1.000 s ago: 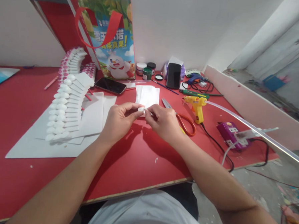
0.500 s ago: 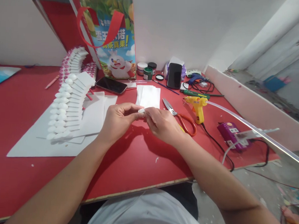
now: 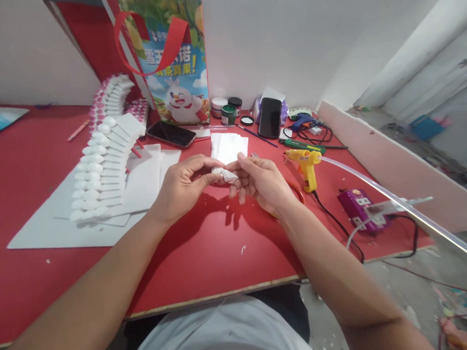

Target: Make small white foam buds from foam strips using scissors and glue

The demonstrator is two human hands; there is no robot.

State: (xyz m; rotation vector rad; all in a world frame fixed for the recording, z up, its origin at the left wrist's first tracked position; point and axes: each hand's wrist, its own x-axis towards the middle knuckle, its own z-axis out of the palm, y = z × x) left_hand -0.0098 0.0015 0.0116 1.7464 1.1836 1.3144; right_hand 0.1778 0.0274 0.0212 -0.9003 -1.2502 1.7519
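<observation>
My left hand point(image 3: 184, 185) and my right hand point(image 3: 262, 180) meet over the red table point(image 3: 198, 246), both pinching a small white folded paper piece point(image 3: 222, 173) between fingertips. The left thumb and forefinger close on its rounded end; the right fingers hold its flat tail, with the lower fingers hanging loose. A stack of white paper strips point(image 3: 229, 146) lies just behind the hands. To the left a curved row of finished white pieces point(image 3: 101, 163) rests on white sheets point(image 3: 78, 224).
Orange-handled scissors point(image 3: 295, 191) lie partly under my right hand. A yellow glue gun point(image 3: 306, 166), a purple power strip point(image 3: 359, 207), cables, two phones point(image 3: 171, 133), paint jars point(image 3: 229, 112) and a printed bag point(image 3: 169, 62) stand around. The table edge runs near my body.
My right hand has shifted up and spread its lower fingers, now covering most of the scissors. The white piece has turned so its flat tail shows between the hands.
</observation>
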